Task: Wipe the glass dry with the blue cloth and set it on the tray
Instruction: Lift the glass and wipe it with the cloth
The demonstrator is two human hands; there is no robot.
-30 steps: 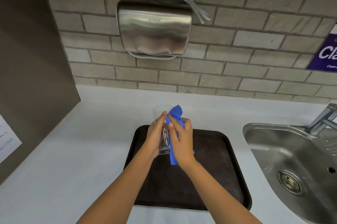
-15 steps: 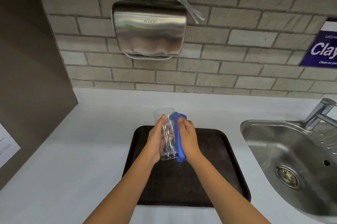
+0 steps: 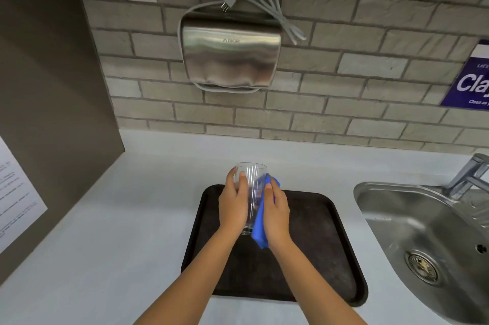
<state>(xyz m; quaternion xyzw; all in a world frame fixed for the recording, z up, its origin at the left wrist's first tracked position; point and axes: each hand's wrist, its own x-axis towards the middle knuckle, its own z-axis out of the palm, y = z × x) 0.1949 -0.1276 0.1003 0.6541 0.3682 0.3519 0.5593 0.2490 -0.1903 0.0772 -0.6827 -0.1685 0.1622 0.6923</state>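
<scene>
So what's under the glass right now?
The dark tray lies beneath the glass, gripped by the left hand; the right hand presses the blue cloth against it. Hands hide whether its base touches the tray.

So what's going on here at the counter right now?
A person is drying a clear glass over a dark tray. The left hand grips the glass's side, holding it upright. The right hand presses a blue cloth against the other side. Whether the base touches the tray is hard to tell, but both hands are on the glass, so it is not yet released. A steel sink sits to the right.
</scene>
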